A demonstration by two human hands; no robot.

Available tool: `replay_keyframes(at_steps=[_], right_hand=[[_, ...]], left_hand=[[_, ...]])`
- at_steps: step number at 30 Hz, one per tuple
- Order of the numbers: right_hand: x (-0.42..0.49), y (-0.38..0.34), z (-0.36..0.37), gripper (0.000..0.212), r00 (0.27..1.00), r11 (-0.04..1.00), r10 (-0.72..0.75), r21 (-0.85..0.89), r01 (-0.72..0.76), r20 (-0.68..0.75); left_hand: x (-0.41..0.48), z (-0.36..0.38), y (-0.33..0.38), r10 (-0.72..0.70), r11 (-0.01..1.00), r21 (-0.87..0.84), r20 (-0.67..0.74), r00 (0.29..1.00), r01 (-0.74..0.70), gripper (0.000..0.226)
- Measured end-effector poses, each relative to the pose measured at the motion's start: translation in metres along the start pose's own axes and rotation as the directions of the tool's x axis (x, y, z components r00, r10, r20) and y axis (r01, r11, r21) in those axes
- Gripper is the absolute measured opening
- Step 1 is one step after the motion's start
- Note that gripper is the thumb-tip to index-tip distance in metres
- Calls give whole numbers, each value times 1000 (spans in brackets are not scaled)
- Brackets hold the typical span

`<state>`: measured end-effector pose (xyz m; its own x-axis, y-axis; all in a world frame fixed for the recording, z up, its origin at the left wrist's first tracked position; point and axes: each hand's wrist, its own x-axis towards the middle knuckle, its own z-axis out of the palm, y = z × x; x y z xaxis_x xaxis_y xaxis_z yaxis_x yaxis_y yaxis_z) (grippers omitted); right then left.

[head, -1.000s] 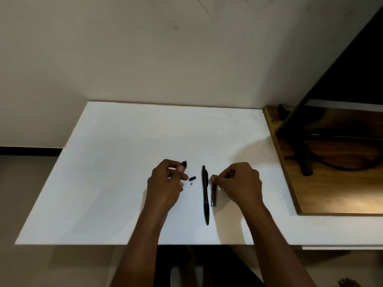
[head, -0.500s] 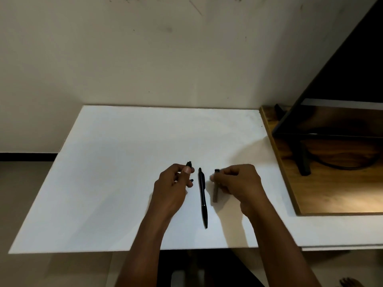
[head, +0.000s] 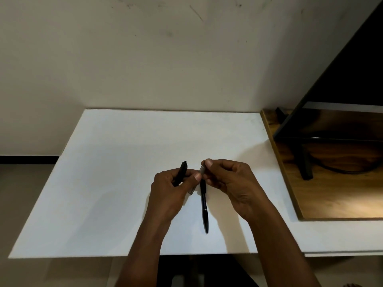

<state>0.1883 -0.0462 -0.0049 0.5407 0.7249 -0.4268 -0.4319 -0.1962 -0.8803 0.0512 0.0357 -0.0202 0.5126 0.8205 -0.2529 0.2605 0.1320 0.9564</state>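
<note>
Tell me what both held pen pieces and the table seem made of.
The black pen piece in the left hand: likely plastic, matte, no glint. The grey sleeve in the right hand: dull, plastic or metal, unclear. The table: smooth white laminate or painted board, faint sheen.

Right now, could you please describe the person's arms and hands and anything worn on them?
The left hand and right hand are bare: no gloves, rings or watch show. The left forearm and right forearm are bare too, no sleeve in view.
</note>
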Motion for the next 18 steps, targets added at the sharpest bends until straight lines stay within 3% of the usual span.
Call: replay_keyframes(at_steps=[13,18], right_hand=[[5,10,0,12,984,994,35,-93,-52,-173],[8,10,-2,12,970,998,59,-3,-61,-235]], left_hand=[[-1,5,-4,-14,995,103,-31,999,17,7],[-1,7,-5,-29,994,105,-36,999,32,8]])
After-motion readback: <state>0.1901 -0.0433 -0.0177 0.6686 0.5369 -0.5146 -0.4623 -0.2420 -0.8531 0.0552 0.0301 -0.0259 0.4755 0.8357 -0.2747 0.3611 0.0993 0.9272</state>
